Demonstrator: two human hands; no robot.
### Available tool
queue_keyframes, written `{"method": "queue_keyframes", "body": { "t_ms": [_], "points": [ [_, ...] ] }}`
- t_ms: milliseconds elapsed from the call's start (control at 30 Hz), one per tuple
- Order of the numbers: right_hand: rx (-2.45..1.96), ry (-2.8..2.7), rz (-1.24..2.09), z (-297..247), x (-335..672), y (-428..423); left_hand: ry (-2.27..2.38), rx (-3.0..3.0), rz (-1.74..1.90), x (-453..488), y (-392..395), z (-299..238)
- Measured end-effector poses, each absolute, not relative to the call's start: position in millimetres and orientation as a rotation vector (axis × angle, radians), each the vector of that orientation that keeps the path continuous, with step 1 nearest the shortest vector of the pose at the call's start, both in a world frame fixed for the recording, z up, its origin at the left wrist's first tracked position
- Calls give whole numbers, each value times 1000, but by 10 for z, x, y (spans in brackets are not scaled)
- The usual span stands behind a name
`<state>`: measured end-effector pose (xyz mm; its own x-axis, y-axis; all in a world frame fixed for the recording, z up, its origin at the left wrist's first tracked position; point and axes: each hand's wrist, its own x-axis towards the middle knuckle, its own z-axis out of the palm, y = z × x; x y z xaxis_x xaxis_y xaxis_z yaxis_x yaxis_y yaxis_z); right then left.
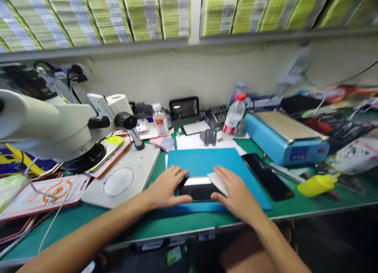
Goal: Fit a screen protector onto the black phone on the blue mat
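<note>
A dark phone (197, 192) lies sideways on a blue mat (203, 159), its glossy screen up and reflecting a bright band. My left hand (169, 187) grips its left end, thumb along the near edge and fingers at the far edge. At the right end, my right hand (236, 192) holds a folded white tissue or cloth (217, 182) under its fingers. The thumb of that hand touches the phone's near right corner. Just right of the mat lies a second, longer black phone or screen panel (267, 176).
A microscope (59, 127) with a pale base (141, 166) stands left. Behind the mat are a medicine-like bottle (160, 119), a propped-up screen (184, 109) and a red-capped bottle (234, 117). To the right sit a blue heating-plate-like machine (283, 139) and a yellow squeeze bottle (317, 185).
</note>
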<state>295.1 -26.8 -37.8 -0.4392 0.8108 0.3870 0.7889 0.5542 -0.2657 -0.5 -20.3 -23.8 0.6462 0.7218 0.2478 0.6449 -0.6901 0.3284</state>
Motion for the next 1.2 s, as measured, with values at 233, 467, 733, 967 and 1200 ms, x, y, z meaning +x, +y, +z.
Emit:
{"method": "queue_keyframes", "body": {
  "t_ms": [233, 467, 733, 967, 1200],
  "points": [
    [-1368, -2241, 191, -449, 3020, -319, 1132, 2616, 542, -4, -234, -341],
    [-1454, -2176, 190, -457, 3047, -442, 1167, 2591, 620, 22, -302, -316],
    [-1554, -2184, 88, -595, 3145, -419, 1211, 2510, 718, 118, -315, -374],
    [-1598, -2168, 163, -519, 3104, -462, 1246, 2489, 697, 104, -329, -331],
    [-1531, -2351, 90, -528, 3087, -437, 1223, 2486, 707, 104, -329, -338]
  ]
}}
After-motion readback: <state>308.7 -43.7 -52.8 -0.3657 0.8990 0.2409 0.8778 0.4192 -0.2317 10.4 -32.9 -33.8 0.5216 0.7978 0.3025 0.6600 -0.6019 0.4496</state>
